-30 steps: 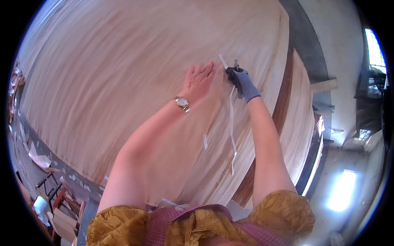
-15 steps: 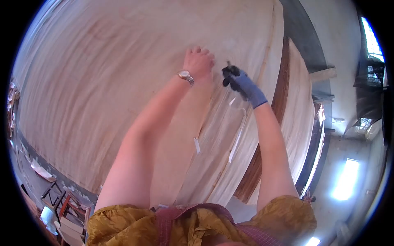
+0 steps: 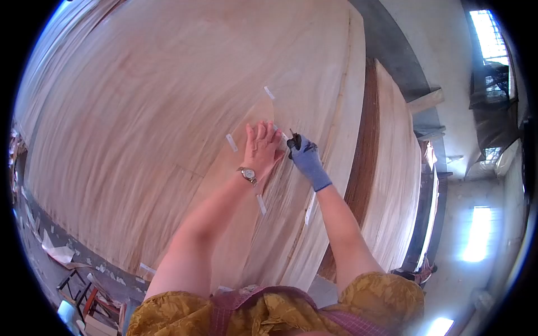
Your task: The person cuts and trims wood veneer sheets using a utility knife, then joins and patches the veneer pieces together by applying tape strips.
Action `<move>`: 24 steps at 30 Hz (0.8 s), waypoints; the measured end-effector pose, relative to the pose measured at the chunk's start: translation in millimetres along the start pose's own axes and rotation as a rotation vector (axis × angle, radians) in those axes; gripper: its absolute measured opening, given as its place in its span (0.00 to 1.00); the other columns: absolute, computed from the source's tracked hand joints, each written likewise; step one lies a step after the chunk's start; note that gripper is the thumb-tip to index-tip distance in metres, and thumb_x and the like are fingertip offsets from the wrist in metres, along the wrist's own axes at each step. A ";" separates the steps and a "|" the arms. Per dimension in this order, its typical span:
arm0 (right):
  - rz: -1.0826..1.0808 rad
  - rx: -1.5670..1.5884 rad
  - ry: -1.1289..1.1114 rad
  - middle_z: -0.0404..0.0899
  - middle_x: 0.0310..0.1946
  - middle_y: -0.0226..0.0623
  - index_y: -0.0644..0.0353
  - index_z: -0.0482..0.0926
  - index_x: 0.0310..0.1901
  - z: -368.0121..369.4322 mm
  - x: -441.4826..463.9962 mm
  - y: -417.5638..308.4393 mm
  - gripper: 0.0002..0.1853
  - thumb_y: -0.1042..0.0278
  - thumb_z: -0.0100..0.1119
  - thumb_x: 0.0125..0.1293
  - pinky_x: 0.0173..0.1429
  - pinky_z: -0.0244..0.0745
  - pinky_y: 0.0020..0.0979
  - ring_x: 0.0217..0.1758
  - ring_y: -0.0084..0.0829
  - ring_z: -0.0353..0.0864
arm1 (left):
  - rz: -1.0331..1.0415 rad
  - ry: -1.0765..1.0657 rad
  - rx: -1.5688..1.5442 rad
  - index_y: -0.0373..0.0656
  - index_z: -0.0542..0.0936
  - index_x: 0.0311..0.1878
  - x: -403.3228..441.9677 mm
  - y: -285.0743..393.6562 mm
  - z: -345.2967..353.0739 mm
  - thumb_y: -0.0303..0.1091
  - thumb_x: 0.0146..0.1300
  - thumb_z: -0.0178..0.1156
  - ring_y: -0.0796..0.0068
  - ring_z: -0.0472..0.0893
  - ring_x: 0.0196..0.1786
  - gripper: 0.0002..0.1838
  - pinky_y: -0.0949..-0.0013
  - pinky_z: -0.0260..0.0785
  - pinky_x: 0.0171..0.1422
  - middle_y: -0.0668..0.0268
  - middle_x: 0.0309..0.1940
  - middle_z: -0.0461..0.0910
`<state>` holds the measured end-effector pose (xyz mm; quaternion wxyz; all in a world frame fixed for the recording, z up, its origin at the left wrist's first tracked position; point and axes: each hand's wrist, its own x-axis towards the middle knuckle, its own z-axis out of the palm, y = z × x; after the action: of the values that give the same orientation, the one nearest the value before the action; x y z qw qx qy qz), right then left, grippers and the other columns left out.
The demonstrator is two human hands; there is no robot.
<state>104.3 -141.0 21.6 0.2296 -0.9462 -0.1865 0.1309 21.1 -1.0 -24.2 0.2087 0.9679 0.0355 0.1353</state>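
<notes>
Broad sheets of pale wood veneer (image 3: 168, 112) fill most of the view. My left hand (image 3: 259, 148), bare with a wristwatch, lies flat on the veneer with its fingers spread, beside a seam between sheets. Just right of it, my right hand (image 3: 305, 159), in a blue-grey glove with dark fingertips, is closed around a small dark tool (image 3: 292, 138) with a thin tip; its exact kind is unclear. Short white tape strips stick to the veneer around my left hand: one tape strip (image 3: 269, 92) above, another tape strip (image 3: 231, 143) to the left, a third tape strip (image 3: 261, 204) below.
A thin white strip (image 3: 309, 208) lies by my right forearm. Dark brown veneer (image 3: 363, 162) shows to the right, with another pale sheet (image 3: 395, 179) beyond. A wooden block (image 3: 426, 102) sits at upper right. Stools and scraps (image 3: 89, 297) stand on the floor at lower left.
Both hands have come lower in the view, toward my body. My left fingers, bunched before, are now spread flat. Tape strips above and left of my left hand have come into sight.
</notes>
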 end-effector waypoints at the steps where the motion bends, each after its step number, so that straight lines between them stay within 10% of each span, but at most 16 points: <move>1: -0.131 -0.175 0.132 0.82 0.28 0.49 0.64 0.77 0.43 4.6 -6.1 -8.0 0.14 0.60 0.56 0.68 0.40 0.76 0.42 0.32 0.46 0.83 | -0.002 -0.004 0.015 0.51 0.70 0.66 -1.1 -2.5 -3.1 0.54 0.60 0.60 0.57 0.57 0.74 0.33 0.38 0.39 0.75 0.61 0.69 0.64; 5: -0.167 -0.311 0.127 0.81 0.35 0.56 0.64 0.76 0.45 2.9 -21.3 -19.4 0.13 0.63 0.52 0.68 0.44 0.75 0.48 0.41 0.59 0.79 | -0.027 0.047 -0.031 0.53 0.72 0.65 -7.2 -7.8 18.6 0.51 0.61 0.58 0.58 0.58 0.73 0.29 0.38 0.41 0.74 0.63 0.68 0.65; 9: 0.208 -0.104 0.044 0.84 0.29 0.45 0.63 0.75 0.47 -4.6 -53.2 -12.0 0.14 0.59 0.51 0.71 0.34 0.77 0.41 0.27 0.40 0.83 | -0.042 -0.085 0.034 0.55 0.72 0.64 9.6 -4.5 -7.5 0.48 0.63 0.56 0.59 0.61 0.71 0.26 0.41 0.47 0.73 0.63 0.66 0.67; 13: 0.098 0.431 -0.020 0.83 0.28 0.33 0.61 0.77 0.47 -9.7 -106.5 -42.6 0.12 0.62 0.54 0.71 0.28 0.71 0.25 0.21 0.20 0.74 | -0.005 -0.005 -0.329 0.52 0.72 0.64 2.9 -42.8 -23.4 0.41 0.64 0.55 0.57 0.68 0.66 0.24 0.49 0.55 0.72 0.58 0.62 0.72; 19: 0.024 0.625 -0.403 0.84 0.30 0.34 0.61 0.78 0.46 26.2 -127.0 -151.1 0.11 0.62 0.58 0.69 0.26 0.66 0.20 0.21 0.16 0.70 | -0.655 0.843 -0.379 0.41 0.75 0.57 -135.9 -133.8 -117.4 0.25 0.58 0.55 0.52 0.75 0.52 0.21 0.51 0.66 0.56 0.54 0.51 0.78; 24: 0.141 0.689 -0.553 0.84 0.30 0.34 0.60 0.79 0.45 90.0 -105.7 -134.6 0.11 0.62 0.60 0.68 0.27 0.66 0.20 0.23 0.17 0.74 | -0.452 0.556 -0.146 0.47 0.71 0.64 -203.4 -112.0 -120.1 0.27 0.57 0.59 0.59 0.71 0.59 0.29 0.55 0.63 0.62 0.60 0.58 0.75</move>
<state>-59.8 -38.8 26.4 0.4634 -0.7544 -0.1214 0.4487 -209.0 122.8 -15.5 0.2841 0.8445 0.2940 0.3460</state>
